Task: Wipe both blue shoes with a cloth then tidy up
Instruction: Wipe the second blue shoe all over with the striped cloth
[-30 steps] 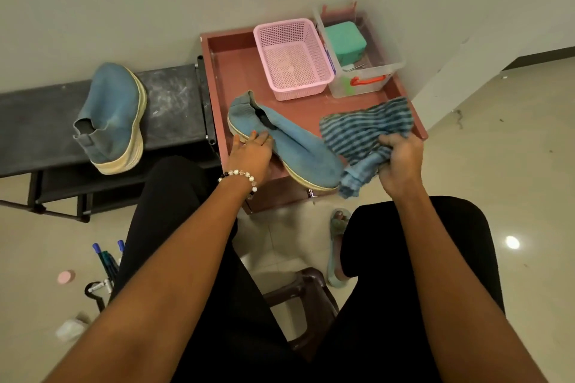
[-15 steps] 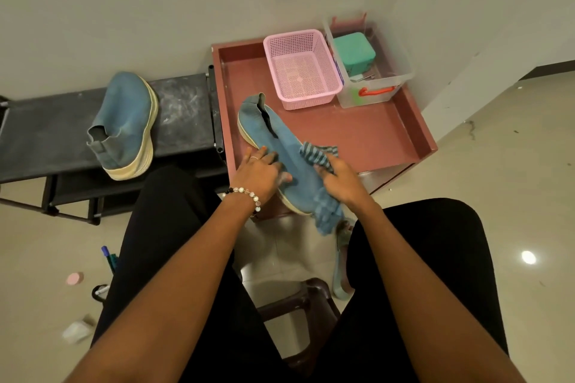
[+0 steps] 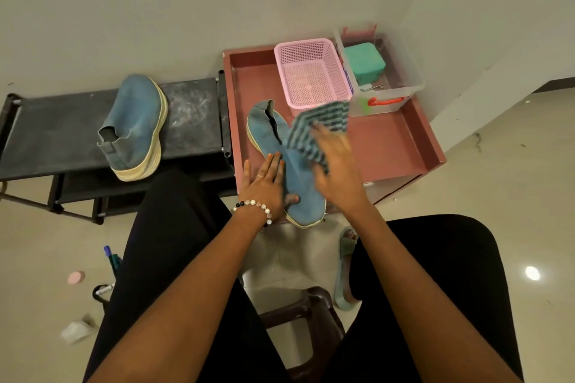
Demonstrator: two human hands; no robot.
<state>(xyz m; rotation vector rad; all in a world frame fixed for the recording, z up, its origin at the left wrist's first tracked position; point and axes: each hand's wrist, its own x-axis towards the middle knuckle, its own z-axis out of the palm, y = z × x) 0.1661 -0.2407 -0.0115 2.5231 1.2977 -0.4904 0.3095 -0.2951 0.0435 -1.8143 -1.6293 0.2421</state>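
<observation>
Gripping falls to the right hand point(image 3: 334, 171), blurred, pressing the striped blue-grey cloth point(image 3: 314, 130) onto the soft blue knit shoe point(image 3: 291, 171); whether fingers curl, I cannot tell. Left hand point(image 3: 264, 182) is lying flat, steadying the shoe's side on the pink tray-topped bench point(image 3: 392, 146). Light, floppy upper, likely yielding; best steadied by its pale, firmer-looking sole. Second blue shoe point(image 3: 135, 127) is waiting at nine o'clock.

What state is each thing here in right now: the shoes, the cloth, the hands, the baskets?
Near blue shoe: on the red tray, being wiped.
Other blue shoe: on the black rack, untouched.
Striped cloth: spread under the right hand.
Left hand: flat, steadying the shoe.
Pink basket: empty.
Clear bin: holds a green box.
</observation>
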